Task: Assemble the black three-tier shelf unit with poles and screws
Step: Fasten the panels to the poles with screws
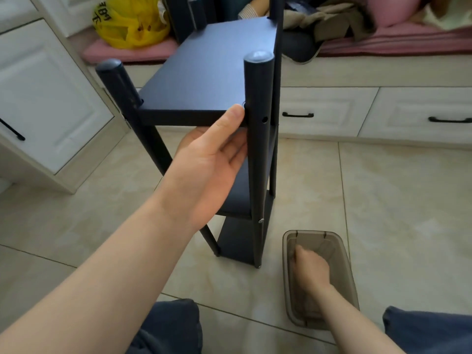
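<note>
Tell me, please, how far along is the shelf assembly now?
Done: three boards sit between four poles, and screws show at the two lower ones on the front right pole. In hand: the left hand holds the top board beside an empty hole in that pole; the right hand reaches into the bin. Left: that hole needs a screw; other joints are hidden.

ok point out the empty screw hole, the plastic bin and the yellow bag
screw hole [264, 119], head view, on the dark opening itself
plastic bin [311, 232], head view, on its far rim
yellow bag [132, 24], head view, on the middle of its front
</note>
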The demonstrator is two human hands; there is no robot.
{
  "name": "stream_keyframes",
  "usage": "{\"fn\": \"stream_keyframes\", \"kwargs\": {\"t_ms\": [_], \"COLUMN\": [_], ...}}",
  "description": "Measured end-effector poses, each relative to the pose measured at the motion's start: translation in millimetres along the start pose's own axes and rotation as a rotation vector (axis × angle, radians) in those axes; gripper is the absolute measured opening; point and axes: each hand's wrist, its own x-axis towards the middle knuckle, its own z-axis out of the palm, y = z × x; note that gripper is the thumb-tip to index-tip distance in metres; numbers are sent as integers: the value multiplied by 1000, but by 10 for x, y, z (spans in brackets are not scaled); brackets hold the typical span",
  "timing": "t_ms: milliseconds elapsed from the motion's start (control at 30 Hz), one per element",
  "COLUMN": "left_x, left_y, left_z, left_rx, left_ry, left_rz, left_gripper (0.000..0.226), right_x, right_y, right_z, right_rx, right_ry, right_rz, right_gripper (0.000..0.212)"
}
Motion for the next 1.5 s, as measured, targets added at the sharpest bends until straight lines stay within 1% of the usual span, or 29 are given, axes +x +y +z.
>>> {"fn": "stream_keyframes", "kwargs": {"t_ms": [100, 167, 233, 300, 400, 467, 500, 567, 667, 767, 833, 867, 933, 1033, 1100, 1233, 1500], "left_x": [-3, -7, -13, -18, -21, -21, -25, -28, -33, -25, -18, -13, -5, 18, 22, 17, 28], "left_y": [0, 3, 3, 7, 10, 21, 23, 25, 25, 24, 20, 12, 3, -1, -8, 4, 5], "left_z": [15, 17, 25, 36, 48, 56, 61, 70, 79, 78, 73, 64, 55, 56, 65, 64, 66], "left_rx": [-19, -31, -35, -38, -56, -66, -65, -57, -52, -52, -47, -41, -29, -24, -26, -23, 12], "left_ry": [-6, -15, -9, -7, 2, 12, 19, 27, 41, 58, 67, 66, 65, 94, 108, 102, 98], "left_rz": [-5, -2, -4, -9, -16, -18, -19, -13, -13, -5, 1, 1, -4, 12, 24, 18, 15], "left_gripper": [20, 19, 18, 18, 19, 23, 25, 26, 32, 46, 46, 40, 28, 31, 29, 19, 19], "right_x": [10, 82, 129, 80, -63, -196, -280, -457, -723, -927, -990, -1008, -1028, -1043, -1033, -991, -993], "right_y": [-126, -237, -391, -561, -731, -768, -764, -737, -687, -688, -745, -776, -828, -853, -865, -949, -974], "right_z": [-360, -720, -1140, -1528, -1964, -2175, -2266, -2457, -2678, -2839, -2959, -3015, -3105, -3175, -3208, -3253, -3211], "right_rx": [-185, -317, -446, -525, -553, -464, -371, -145, 213, 527, 674, 721, 773, 848, 874, 885, 844], "right_ry": [-104, -135, -109, -59, 17, 47, 60, 108, 168, 211, 268, 296, 354, 403, 417, 439, 468], "right_rz": [-83, -158, -273, -394, -529, -582, -598, -632, -638, -622, -641, -657, -690, -692, -678, -671, -658], "right_gripper": [25, 28, 25, 19, 16, 13, 14, 14, 6, 15, 17, 17, 18, 25, 25, 25, 27]}}
